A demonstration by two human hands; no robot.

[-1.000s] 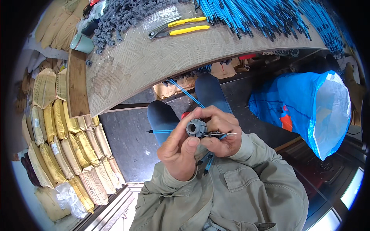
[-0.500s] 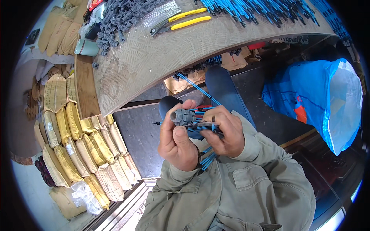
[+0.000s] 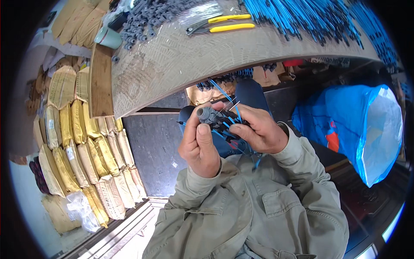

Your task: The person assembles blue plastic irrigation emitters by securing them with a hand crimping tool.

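Observation:
Above my lap, my left hand (image 3: 199, 149) is closed around a grey ribbed plastic fitting (image 3: 208, 115) with a threaded round end, its thumb pressed on the near side. Thin blue cables (image 3: 225, 125) with dark parts stick out around the fitting toward my other hand. My right hand (image 3: 262, 131) pinches some of those cables just right of the fitting; its fingertips are partly hidden behind them. A thin pale strand (image 3: 234, 105) stands up between the hands. Some cable ends hang below, blurred.
On the table (image 3: 172, 64) lie a heap of grey fittings (image 3: 146, 19), clear thin strips (image 3: 200, 15), yellow-handled cutters (image 3: 233, 27) and many blue cables (image 3: 302, 19). A cup (image 3: 108, 38) stands at left. Stacked packages (image 3: 82, 142) lie left; a blue sack (image 3: 345, 125) stands right.
My right hand has turned and shifted right and up, spreading from the left. The cables between the hands lie differently, and the pale strand now stands up. The whole view has shifted slightly.

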